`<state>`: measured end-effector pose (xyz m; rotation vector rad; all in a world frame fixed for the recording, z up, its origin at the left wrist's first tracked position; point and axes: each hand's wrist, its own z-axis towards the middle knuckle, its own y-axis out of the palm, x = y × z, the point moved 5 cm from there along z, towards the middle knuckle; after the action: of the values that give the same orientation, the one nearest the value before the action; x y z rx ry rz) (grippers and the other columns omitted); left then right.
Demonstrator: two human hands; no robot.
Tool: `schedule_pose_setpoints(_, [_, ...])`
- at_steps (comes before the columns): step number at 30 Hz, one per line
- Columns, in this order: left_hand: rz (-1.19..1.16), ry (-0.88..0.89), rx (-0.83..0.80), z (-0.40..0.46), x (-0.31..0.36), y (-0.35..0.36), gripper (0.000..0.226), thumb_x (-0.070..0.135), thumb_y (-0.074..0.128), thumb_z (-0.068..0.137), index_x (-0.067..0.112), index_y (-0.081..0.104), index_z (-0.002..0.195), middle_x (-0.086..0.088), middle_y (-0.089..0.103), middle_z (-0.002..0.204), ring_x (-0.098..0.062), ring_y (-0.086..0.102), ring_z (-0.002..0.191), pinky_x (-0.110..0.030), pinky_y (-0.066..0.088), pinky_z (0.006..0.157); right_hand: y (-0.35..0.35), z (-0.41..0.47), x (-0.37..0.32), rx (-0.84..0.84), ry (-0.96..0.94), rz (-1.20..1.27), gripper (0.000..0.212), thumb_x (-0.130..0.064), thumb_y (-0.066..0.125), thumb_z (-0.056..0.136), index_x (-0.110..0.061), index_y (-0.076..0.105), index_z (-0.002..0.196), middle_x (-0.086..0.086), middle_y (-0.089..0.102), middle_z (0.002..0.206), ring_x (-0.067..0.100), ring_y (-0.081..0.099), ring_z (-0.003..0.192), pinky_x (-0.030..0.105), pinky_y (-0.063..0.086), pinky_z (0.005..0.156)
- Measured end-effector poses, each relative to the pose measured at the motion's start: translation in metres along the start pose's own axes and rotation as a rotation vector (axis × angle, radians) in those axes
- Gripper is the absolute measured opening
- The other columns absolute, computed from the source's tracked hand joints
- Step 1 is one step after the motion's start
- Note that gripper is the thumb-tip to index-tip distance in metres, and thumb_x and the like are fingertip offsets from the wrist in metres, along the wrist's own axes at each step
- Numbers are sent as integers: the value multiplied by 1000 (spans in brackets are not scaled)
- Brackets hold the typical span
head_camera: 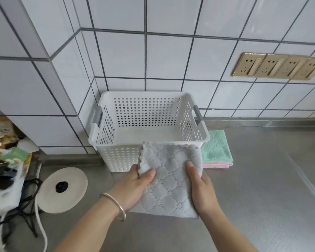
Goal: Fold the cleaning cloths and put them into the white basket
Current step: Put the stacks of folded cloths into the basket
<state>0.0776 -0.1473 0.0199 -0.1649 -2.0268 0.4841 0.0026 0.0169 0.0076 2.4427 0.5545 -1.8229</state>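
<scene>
A folded grey quilted cleaning cloth (169, 180) is held up in front of the white perforated basket (116, 155), its top edge level with the basket's front rim. My left hand (133, 188) grips the cloth's left edge, thumb on top. The right edge is pinched by my right hand (201, 188). Nothing shows inside the basket, which stands against the tiled wall. To the right of the basket, a green cloth (216, 148) lies on top of a pink cloth (218, 165) on the steel counter.
A round white lid with a black knob (62, 189) lies on the counter at the left. Further left sit a power strip, black cables, a white cord and clutter (7, 179). Gold wall sockets (278, 67) are on the tiled wall at the right.
</scene>
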Motion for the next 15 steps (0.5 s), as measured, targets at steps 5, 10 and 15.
schedule_pose_setpoints(5, [-63, 194, 188, -9, 76, -62, 44, 62, 36, 79, 36, 36, 114, 24, 55, 97, -5, 58, 94, -26, 48, 83, 13, 27, -87, -59, -112, 77, 46, -63, 52, 77, -32, 60, 110, -12, 67, 106, 12, 60, 107, 36, 43, 102])
schedule_pose_setpoints(10, [-212, 230, 390, 60, 95, -122, 35, 52, 50, 86, 34, 46, 116, 5, 62, 116, -20, 60, 107, -41, 46, 98, 47, 103, -145, -243, -87, 21, 63, -71, 50, 73, -20, 62, 110, 1, 66, 110, 21, 62, 104, 39, 49, 91])
schedule_pose_setpoints(15, [-381, -125, 300, 157, 52, -134, 11, 14, 58, 88, 13, 62, 98, -15, 66, 104, -30, 63, 94, -43, 52, 83, 79, 182, -119, -408, 307, -150, 41, -58, 46, 88, -18, 55, 93, 4, 58, 102, 24, 55, 94, 38, 46, 79])
